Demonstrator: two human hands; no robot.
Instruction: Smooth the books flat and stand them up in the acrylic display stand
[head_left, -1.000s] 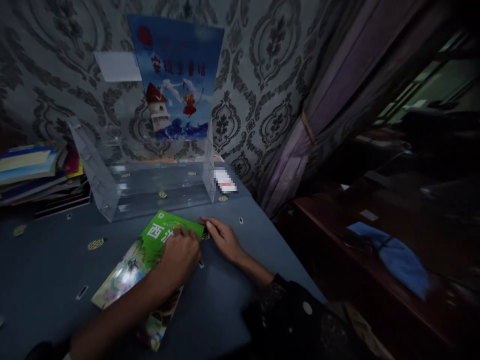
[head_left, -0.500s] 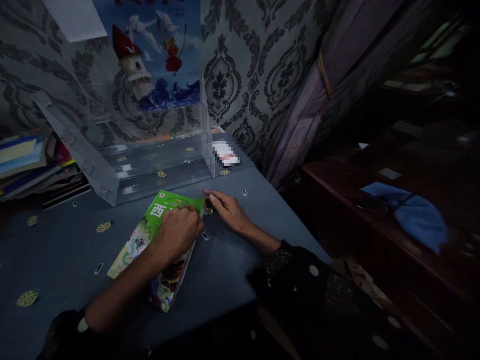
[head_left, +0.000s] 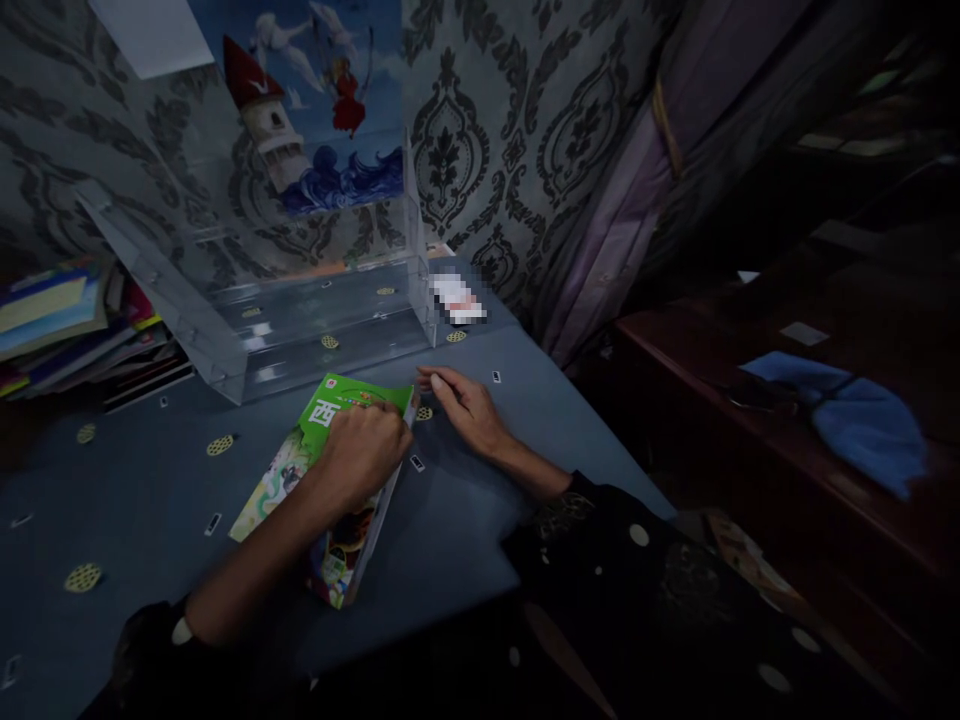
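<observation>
A green picture book [head_left: 292,470] lies on the blue-grey table [head_left: 135,560], its right edge lifted a little off the surface. My left hand [head_left: 365,452] rests on its upper right part with the fingers curled and closed on the cover's edge. Beside that corner my right hand [head_left: 465,405] lies on the table with fingers stretched out flat, the fingertips touching the book's corner. Behind the book stands a clear acrylic rack [head_left: 300,320] holding a blue picture book [head_left: 307,110] upright against the wall.
A stack of books [head_left: 67,330] sits at the far left. A small white card [head_left: 457,298] lies beside the rack. To the right are a purple curtain [head_left: 637,190] and a dark wooden surface [head_left: 787,450] with a blue cloth [head_left: 862,420].
The view has tilted downward and shifted a little. The green book's right edge has risen slightly under my left hand. My right hand stays beside the corner.
</observation>
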